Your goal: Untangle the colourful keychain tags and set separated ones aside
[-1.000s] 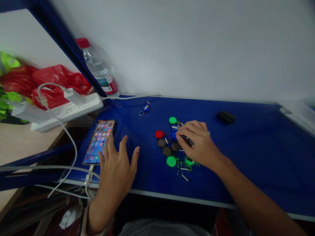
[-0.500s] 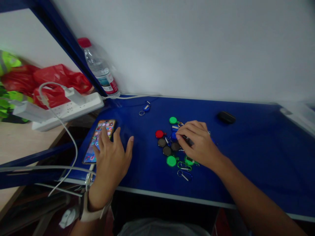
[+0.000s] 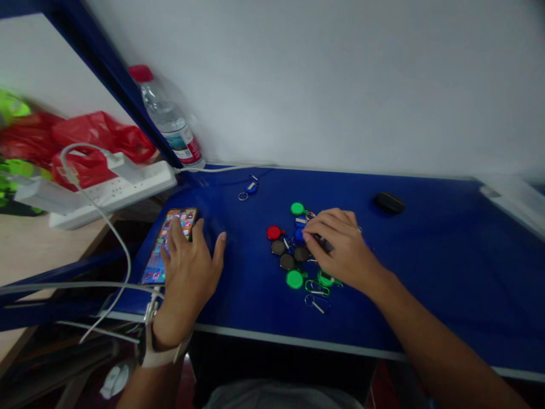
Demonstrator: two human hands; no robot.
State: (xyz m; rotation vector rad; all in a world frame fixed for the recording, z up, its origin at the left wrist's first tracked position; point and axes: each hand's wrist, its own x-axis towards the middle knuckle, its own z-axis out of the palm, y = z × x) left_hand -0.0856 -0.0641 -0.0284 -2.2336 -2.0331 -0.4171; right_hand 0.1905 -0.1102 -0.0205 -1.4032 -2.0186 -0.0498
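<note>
"What is shown at left?"
"A phone (image 3: 154, 262), overlapped by the spread left hand (image 3: 186, 278); contact cannot be told."
"And what is done?"
"Little, apparently: one blue reel (image 3: 251, 188) is set apart; the other reels (image 3: 301, 254) are left bunched beneath and beside the narrowed right hand (image 3: 340, 244), its grip obscured."

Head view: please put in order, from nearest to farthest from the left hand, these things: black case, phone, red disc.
1. Phone, beneath the fingers of the left hand.
2. Red disc, to the right.
3. Black case, farther right.
</note>
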